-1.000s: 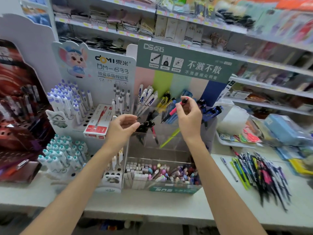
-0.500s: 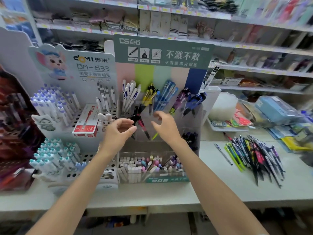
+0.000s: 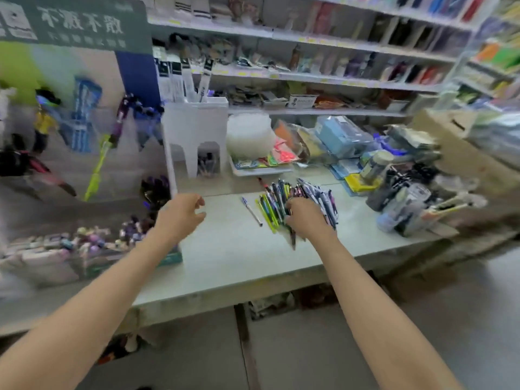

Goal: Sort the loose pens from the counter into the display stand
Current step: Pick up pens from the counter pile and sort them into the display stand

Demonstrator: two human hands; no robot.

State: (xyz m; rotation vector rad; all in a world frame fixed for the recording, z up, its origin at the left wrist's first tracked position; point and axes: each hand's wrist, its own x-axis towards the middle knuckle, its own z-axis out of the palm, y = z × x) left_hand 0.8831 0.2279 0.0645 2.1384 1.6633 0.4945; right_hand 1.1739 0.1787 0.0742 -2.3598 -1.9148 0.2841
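Currently, the right hand (image 3: 308, 220) is lowered onto the loose pens (image 3: 274, 202), which lie in a fanned pile on the counter (image 3: 239, 257), closer to its far edge than to its near edge. The fingers curl downward into the pile and are hidden behind the back of the hand, so it cannot be determined whether they grip a pen. One dark pen (image 3: 293, 240) projects from under the hand toward the near edge. A single white pen (image 3: 251, 211) lies apart, just left of the pile.

The left hand (image 3: 183, 213) hovers above the counter, between the pile and the display stand (image 3: 92, 153). Its fingers are loosely curled, narrowly spaced, and hold nothing.

The display stand occupies the left end of the counter, with pens standing tilted in its clear compartments. A white organiser (image 3: 194, 128) stands just beside it at the far edge
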